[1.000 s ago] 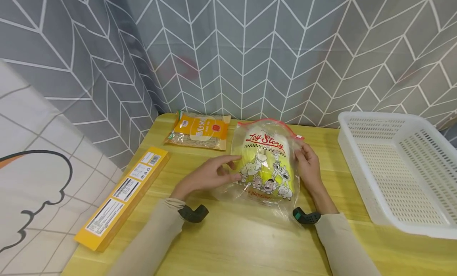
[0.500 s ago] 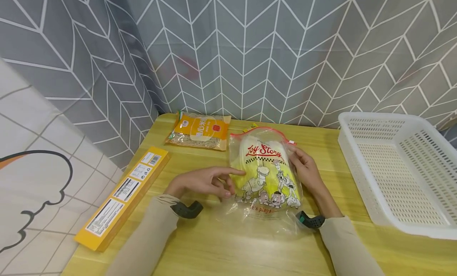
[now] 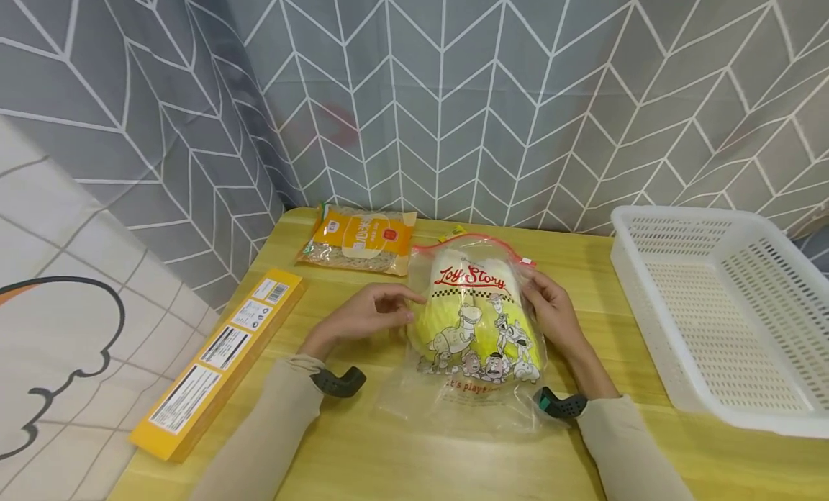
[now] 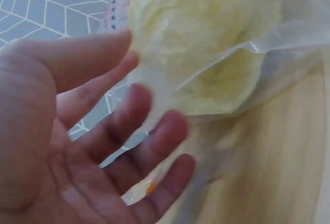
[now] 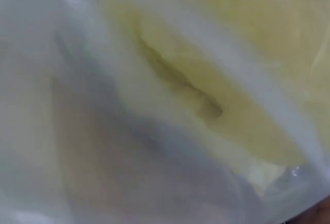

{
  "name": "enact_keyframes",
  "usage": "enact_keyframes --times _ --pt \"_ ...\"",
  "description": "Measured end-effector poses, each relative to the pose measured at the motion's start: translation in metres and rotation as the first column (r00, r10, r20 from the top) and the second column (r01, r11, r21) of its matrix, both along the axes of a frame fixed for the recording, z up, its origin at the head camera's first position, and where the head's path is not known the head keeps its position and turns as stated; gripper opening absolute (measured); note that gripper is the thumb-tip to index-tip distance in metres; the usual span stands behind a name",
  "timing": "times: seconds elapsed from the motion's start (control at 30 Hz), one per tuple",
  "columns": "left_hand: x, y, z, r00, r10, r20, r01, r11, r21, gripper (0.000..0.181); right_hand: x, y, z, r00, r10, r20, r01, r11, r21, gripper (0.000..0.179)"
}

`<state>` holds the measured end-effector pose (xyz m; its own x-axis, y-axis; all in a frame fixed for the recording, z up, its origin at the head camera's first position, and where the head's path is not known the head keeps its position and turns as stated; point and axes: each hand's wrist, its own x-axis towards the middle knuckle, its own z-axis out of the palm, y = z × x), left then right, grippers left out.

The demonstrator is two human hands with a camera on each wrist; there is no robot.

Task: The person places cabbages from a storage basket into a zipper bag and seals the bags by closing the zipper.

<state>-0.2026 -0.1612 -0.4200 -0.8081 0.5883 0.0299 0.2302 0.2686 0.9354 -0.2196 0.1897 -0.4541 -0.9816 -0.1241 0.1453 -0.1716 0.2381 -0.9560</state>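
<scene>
A clear zip bag (image 3: 479,335) with a red zip strip and cartoon print leans upright over the table, a soft yellow-and-white item inside it. My right hand (image 3: 553,310) grips the bag by its upper right edge, just below the zip slider. At the bag's left side is my left hand (image 3: 369,314), fingers loosely spread and fingertips right at the plastic. In the left wrist view, that same hand (image 4: 103,126) shows an empty palm beside the bag (image 4: 206,44). Blurred plastic of the bag (image 5: 206,80) fills the right wrist view, hiding most of the right hand.
An orange-labelled food packet (image 3: 359,238) lies at the back left. Along the left table edge is a long yellow box (image 3: 220,364). A white plastic basket (image 3: 654,328) stands at the right. Part of a small yellow item (image 3: 453,232) shows behind the bag.
The bag has come lower and nearer, uncovering the small yellow item behind it. My left hand has drawn back from the bag's front to its left edge. The right hand keeps its hold.
</scene>
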Motion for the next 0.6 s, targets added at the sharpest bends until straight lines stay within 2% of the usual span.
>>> enact_keyframes --times 0.07,0.13,0.23,0.33,0.43,0.53,0.6 --pt "0.001 -0.001 -0.004 0.996 0.084 -0.036 -0.084 0.996 -0.005 0.029 0.003 -0.003 -0.002 1.000 -0.003 -0.009 0.003 1.000 -0.010 0.038" --pt "0.003 -0.001 -0.007 0.982 0.180 -0.049 -0.180 0.984 -0.008 0.032 0.005 -0.006 -0.004 1.000 0.002 -0.016 -0.002 1.000 -0.009 0.038" --pt "0.004 -0.001 -0.012 0.960 0.281 -0.008 -0.281 0.960 0.021 0.046 0.006 -0.010 -0.006 1.000 0.016 -0.022 -0.016 1.000 -0.007 0.038" --pt "0.002 0.001 -0.013 0.950 0.302 0.078 -0.308 0.948 0.079 0.069 0.005 -0.011 -0.005 0.999 0.033 -0.017 -0.033 0.999 -0.003 0.038" --pt "-0.001 0.005 -0.012 0.944 0.294 0.148 -0.311 0.944 0.111 0.081 0.003 -0.010 -0.002 0.999 0.037 0.017 -0.036 0.999 -0.036 0.036" --pt "-0.004 0.008 -0.011 0.914 0.347 0.212 -0.377 0.918 0.120 0.070 0.002 -0.008 0.001 0.997 0.040 0.070 -0.033 0.995 -0.096 0.035" --pt "-0.007 0.011 -0.012 0.879 0.385 0.279 -0.435 0.890 0.141 0.055 0.002 -0.009 0.003 0.994 0.056 0.092 -0.043 0.990 -0.132 0.035"
